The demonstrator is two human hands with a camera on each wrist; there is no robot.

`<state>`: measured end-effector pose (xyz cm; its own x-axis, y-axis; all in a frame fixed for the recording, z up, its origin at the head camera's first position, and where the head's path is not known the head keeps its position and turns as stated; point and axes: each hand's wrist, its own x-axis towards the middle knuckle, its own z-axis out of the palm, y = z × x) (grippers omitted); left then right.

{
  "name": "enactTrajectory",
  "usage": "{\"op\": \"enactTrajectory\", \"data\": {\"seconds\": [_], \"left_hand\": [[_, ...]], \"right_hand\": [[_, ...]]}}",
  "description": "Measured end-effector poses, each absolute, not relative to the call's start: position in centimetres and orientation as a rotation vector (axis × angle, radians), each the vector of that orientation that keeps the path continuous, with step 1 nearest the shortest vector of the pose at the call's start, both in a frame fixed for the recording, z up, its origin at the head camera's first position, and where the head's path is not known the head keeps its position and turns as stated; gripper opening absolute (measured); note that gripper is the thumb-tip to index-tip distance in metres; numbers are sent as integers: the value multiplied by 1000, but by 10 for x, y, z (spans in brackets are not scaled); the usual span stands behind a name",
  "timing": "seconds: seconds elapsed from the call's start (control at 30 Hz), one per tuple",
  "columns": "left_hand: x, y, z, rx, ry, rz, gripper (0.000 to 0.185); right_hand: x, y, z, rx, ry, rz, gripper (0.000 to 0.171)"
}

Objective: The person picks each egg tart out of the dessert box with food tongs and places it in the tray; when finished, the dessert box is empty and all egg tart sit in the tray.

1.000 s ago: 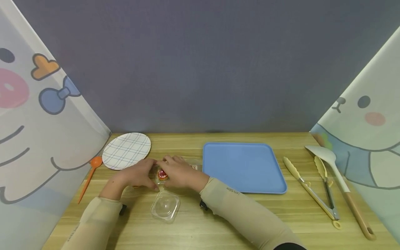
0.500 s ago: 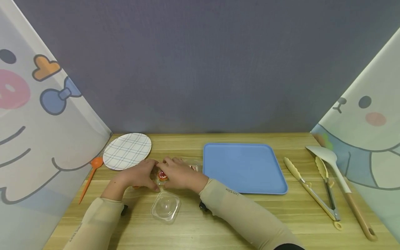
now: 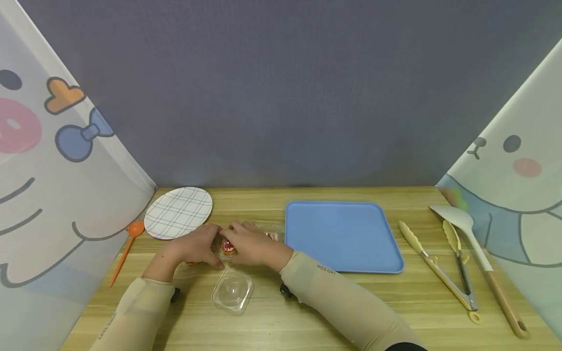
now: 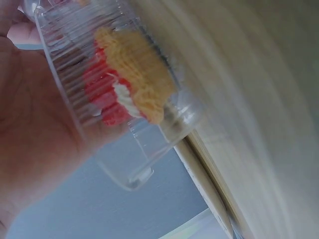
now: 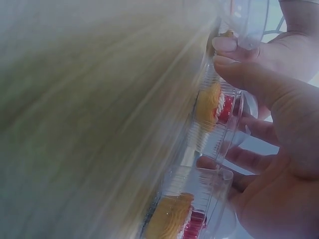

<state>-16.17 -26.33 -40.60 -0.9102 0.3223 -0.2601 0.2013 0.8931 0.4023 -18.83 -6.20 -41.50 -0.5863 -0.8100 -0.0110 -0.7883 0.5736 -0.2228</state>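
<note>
Clear square plastic container [image 5: 207,142] with tan, red-topped tart [image 5: 212,107]: upright on pale wood table [image 3: 263,321], base down, topping up; sides look near equal, long axis cannot be told. Lies between both hands: left hand [image 3: 197,245] grips its left side, right hand [image 3: 251,245] its right, thumbs toward the wearer, fingers on the far side.

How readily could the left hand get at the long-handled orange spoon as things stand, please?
Probably yes: the orange spoon lies uncovered beside the left forearm, though the left hand would first have to leave the clear plastic container.
</note>
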Motion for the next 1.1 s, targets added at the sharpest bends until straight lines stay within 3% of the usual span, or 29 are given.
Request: {"op": "enactTrajectory", "data": {"seconds": [1.1], "left_hand": [[-162, -268, -409, 395, 2740, 537, 98]], "right_hand": [[-193, -53, -408, -1425, 2685, -397, 71]]}}
